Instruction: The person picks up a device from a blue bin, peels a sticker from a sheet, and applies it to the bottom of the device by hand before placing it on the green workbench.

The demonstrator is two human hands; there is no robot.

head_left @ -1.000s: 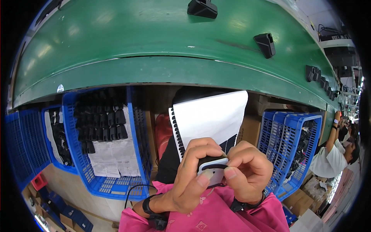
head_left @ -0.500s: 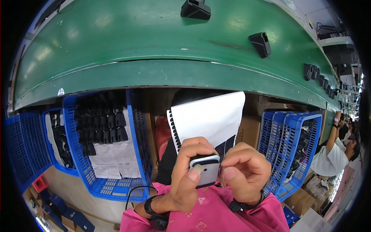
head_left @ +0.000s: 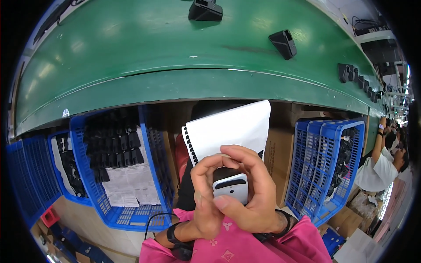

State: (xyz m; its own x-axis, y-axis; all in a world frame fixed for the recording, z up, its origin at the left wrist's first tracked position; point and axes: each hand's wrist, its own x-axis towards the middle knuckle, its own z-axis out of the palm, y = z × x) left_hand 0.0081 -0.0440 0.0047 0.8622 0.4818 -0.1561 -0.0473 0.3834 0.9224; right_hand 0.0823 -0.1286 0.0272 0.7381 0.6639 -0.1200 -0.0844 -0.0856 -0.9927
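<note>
I hold a small white device [head_left: 230, 187] with a dark band across its face, low in the middle of the view, just above my pink lap. My left hand [head_left: 206, 199] and right hand [head_left: 252, 193] are pressed together around it, fingers arched over its top, my right thumb laid across its lower edge. Its long axis I cannot tell; most of it is hidden by my fingers.

Right behind my hands stands one white sheet [head_left: 230, 131] with a row of black marks down its left edge, leaning against brown cartons.

To my left sit three blue crates; the nearest crate [head_left: 153, 144] holds rows of black parts [head_left: 116, 147] and paper slips. To my right is another stack of blue crates [head_left: 322, 164], leaving only a narrow gap for my hands.

Above runs the curved edge of the green desk [head_left: 175, 48], largely open, with two black units [head_left: 205, 9] near and more in a row far right. Another person [head_left: 377, 164] reaches up at the right rim.
</note>
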